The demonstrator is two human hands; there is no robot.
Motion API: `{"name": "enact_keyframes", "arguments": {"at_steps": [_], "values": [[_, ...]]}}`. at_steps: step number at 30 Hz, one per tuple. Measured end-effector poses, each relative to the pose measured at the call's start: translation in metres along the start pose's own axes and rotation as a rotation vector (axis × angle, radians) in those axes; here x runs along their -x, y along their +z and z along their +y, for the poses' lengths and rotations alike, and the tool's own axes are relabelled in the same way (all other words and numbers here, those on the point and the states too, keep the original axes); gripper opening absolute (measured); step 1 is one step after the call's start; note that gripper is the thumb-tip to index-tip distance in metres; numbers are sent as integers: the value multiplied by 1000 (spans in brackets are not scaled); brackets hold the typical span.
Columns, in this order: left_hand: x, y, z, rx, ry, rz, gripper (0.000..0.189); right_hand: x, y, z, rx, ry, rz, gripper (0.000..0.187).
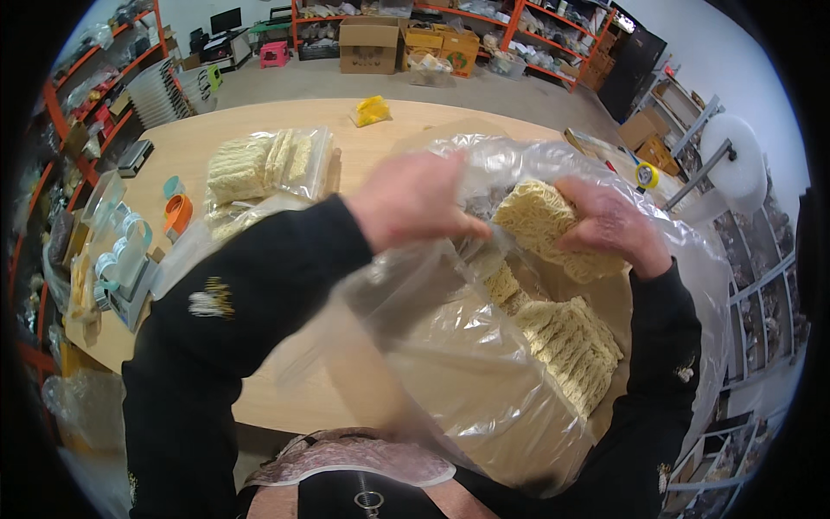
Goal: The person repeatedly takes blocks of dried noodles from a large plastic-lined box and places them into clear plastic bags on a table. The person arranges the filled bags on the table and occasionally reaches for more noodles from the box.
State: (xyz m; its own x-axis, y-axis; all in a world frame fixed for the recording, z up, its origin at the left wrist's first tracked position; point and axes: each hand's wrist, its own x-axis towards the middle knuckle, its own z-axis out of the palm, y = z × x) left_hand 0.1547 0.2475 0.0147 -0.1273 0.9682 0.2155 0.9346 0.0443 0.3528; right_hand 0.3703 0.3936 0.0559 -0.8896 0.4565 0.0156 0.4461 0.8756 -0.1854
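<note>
My right hand [609,220] grips a pale yellow dried noodle cake [535,217], thumb on its near face. It holds this above an open cardboard box [613,308] lined with clear plastic film [467,389]. Deeper in the box, a row of similar noodle cakes [570,353] lies packed together. Motion blurs my left hand [415,201], which is over the liner's left side, close to the held cake. Whether its fingers pinch the film cannot be made out. Left of it, clear bags of noodle cakes [240,168] rest on the wooden table [285,405].
A yellow packet [371,111] lies at the table's far edge. On the left are an orange tape roll [176,215], a teal ring [173,187] and a scale [130,298] carrying items. Yellow tape [646,175] and a bubble-wrap roll [733,162] are at right.
</note>
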Motion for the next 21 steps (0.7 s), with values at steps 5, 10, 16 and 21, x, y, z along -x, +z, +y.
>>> {"name": "enact_keyframes", "arguments": {"at_steps": [5, 10, 16, 21], "values": [[-33, 39, 6, -237, -43, -67, 20, 14, 14, 22, -389, -109, 156, 55], [-30, 32, -4, -205, -1, 31, 17, 30, 20, 57, 49, 151, 280, 49], [-34, 15, -38, -266, -145, 147, 19, 43, -23, 75, -341, 233, 25, 49], [-32, 32, -60, -219, -49, 187, 18, 56, -55, 43, -917, 204, -319, 60]]}}
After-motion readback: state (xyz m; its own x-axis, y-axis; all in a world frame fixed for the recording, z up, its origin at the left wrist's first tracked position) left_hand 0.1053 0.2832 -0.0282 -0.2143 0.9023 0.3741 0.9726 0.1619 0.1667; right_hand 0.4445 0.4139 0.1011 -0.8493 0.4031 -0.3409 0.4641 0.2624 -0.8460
